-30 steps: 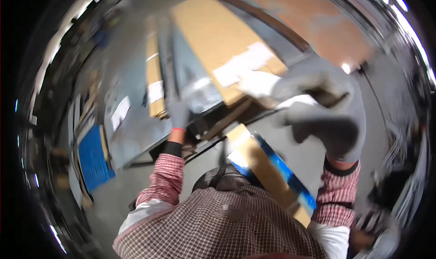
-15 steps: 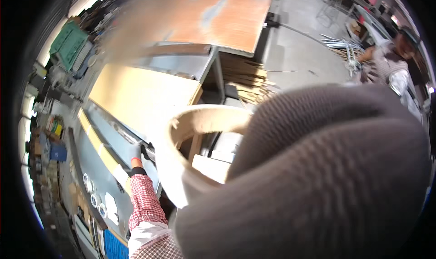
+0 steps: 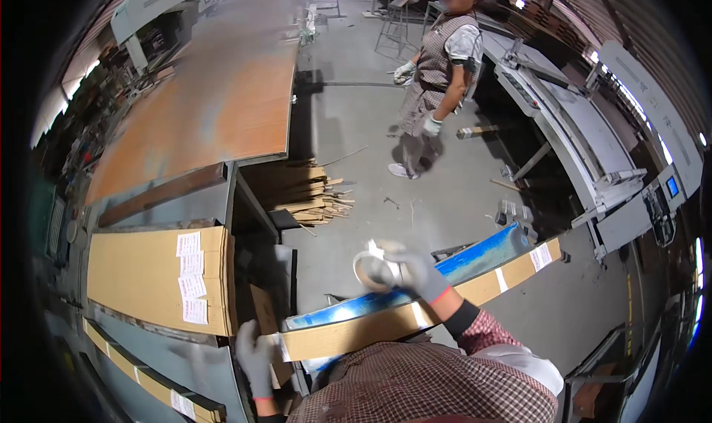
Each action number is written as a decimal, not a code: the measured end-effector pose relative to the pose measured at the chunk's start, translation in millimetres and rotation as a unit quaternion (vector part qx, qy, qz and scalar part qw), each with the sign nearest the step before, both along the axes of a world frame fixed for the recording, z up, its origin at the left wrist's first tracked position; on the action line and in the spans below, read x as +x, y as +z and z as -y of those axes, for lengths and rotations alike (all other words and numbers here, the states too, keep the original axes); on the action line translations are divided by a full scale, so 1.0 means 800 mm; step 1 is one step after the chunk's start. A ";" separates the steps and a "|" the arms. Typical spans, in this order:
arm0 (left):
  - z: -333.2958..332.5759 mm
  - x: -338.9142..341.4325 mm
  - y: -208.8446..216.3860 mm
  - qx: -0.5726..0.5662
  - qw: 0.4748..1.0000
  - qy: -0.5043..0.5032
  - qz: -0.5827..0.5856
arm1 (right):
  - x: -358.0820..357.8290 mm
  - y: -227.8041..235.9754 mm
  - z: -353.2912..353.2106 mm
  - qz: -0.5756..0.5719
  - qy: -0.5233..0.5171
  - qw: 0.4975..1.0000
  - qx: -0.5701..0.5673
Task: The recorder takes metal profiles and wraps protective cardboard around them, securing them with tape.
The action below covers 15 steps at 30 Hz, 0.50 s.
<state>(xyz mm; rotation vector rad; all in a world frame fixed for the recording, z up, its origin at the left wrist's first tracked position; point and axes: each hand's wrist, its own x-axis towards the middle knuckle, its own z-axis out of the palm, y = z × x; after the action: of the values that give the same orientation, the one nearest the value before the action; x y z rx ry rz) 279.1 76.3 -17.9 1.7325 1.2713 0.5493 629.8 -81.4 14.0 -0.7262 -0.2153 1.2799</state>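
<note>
My right hand (image 3: 419,273), in a grey glove with a red cuff edge, is closed on a tape roll (image 3: 357,269). It is above a long, narrow cardboard box (image 3: 386,335) that lies across in front of me. White tape strips wrap the box in places. My left hand (image 3: 256,358), also grey-gloved, is at the box's left end with its fingers apart and nothing seen in them. Whether it touches the box I cannot tell. Beside the box's far side runs a blue-painted beam (image 3: 475,254).
At left, stacked cardboard sheets (image 3: 137,274) with white labels lie by another long box (image 3: 122,360). An orange-topped table (image 3: 252,119) stands beyond, with cardboard strips (image 3: 319,200) beneath. A person (image 3: 437,74) in apron and gloves stands ahead. A machine (image 3: 571,119) stands at right.
My view has swung right. The tape roll in my right hand has gone from close before me to over the long box. My left hand has left the grey table for the box's end.
</note>
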 end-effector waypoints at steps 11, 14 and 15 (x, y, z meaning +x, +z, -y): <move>0.088 0.089 -0.083 0.342 0.763 -0.517 -0.182 | -0.061 -0.207 0.359 -0.131 -0.141 0.977 -0.094; 0.156 0.054 -0.031 0.307 0.771 -0.536 -0.157 | -0.024 -0.263 0.378 -0.028 -0.386 0.921 -0.043; 0.180 0.037 -0.033 0.350 0.774 -0.514 -0.119 | -0.030 -0.251 0.373 -0.032 -0.381 0.923 -0.042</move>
<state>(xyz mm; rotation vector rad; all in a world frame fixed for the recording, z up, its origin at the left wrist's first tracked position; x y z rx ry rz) 308.8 -67.4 -44.3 2.8324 0.0381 0.1106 606.0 -379.7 -187.2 -0.7371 0.1724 0.5654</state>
